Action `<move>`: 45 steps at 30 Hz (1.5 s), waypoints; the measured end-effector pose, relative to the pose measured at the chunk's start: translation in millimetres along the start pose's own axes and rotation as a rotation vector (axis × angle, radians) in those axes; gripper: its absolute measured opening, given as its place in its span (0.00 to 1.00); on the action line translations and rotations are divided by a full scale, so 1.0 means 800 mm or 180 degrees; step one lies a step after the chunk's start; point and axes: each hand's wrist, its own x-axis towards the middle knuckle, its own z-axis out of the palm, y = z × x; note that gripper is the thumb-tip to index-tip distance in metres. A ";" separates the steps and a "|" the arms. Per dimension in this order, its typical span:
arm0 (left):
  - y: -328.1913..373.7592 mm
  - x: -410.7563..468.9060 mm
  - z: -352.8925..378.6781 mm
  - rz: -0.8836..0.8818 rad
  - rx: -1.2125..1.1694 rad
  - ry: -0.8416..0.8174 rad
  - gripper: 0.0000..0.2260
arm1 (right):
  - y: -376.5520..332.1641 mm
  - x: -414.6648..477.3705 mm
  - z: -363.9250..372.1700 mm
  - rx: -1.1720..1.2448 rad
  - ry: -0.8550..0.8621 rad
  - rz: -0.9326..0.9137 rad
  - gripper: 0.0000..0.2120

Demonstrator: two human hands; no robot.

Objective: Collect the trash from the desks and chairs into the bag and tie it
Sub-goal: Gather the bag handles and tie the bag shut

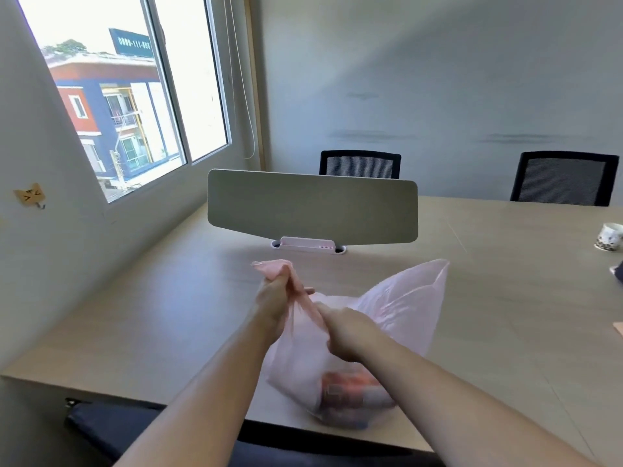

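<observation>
- While sitting on the near edge of the pale wooden desk [161,318], the thin, translucent pink plastic bag [401,315] is bulging at its bottom with blurred red and white trash [354,389] showing through the film.
- The left hand [274,299] is closing in a fist around one gathered corner of the bag's mouth, with the twisted pink plastic sticking out above the knuckles.
- The right hand [344,330] is lying just beside the left, its fingers curling down onto the bag's neck; whether it is pinching the plastic firmly cannot be told.
- The other corner of the bag's mouth is standing up loose on the right, pointing toward the far side.
- A grey rounded divider panel [312,207] is standing upright across the middle of the desk, far from the bag, resting in a small pale pink holder [308,246].
- Two black mesh-backed office chairs [360,164] are waiting at the far side of the desk.
- A white patterned ceramic cup [609,236] is sitting at the right edge of the desk, well apart from the bag.
- A dark seat [111,429] is showing below the near edge.
</observation>
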 end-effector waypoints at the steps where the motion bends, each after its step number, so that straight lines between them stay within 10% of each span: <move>1: -0.001 -0.001 0.002 0.0037 0.0084 -0.0023 0.14 | 0.000 0.000 0.006 -0.0064 0.0109 0.0002 0.23; 15: -0.017 -0.013 0.014 0.0471 0.0315 -0.0242 0.08 | 0.020 -0.011 0.009 -0.0595 0.0684 -0.0591 0.23; 18: -0.024 -0.008 0.013 0.0324 0.0403 -0.0161 0.10 | 0.030 -0.048 -0.018 0.0096 0.2133 -0.0971 0.29; 21: -0.030 -0.011 0.017 0.0268 0.0839 -0.0061 0.07 | 0.058 -0.077 -0.018 0.0883 0.3709 -0.0072 0.36; 25: -0.032 -0.012 0.018 0.0320 0.0739 0.0153 0.05 | 0.095 -0.062 -0.011 0.2912 0.2287 0.1541 0.59; 30: -0.030 -0.018 0.009 0.0407 0.0740 -0.0196 0.06 | 0.103 -0.007 -0.015 0.3793 0.0878 0.1182 0.30; 33: -0.027 -0.018 0.002 0.0406 0.0825 -0.0174 0.14 | 0.088 0.005 -0.016 0.4560 0.0877 0.1090 0.13; 45: -0.044 -0.008 0.002 -0.0083 0.1277 -0.0276 0.19 | 0.068 -0.009 -0.013 0.4932 0.0546 0.0632 0.19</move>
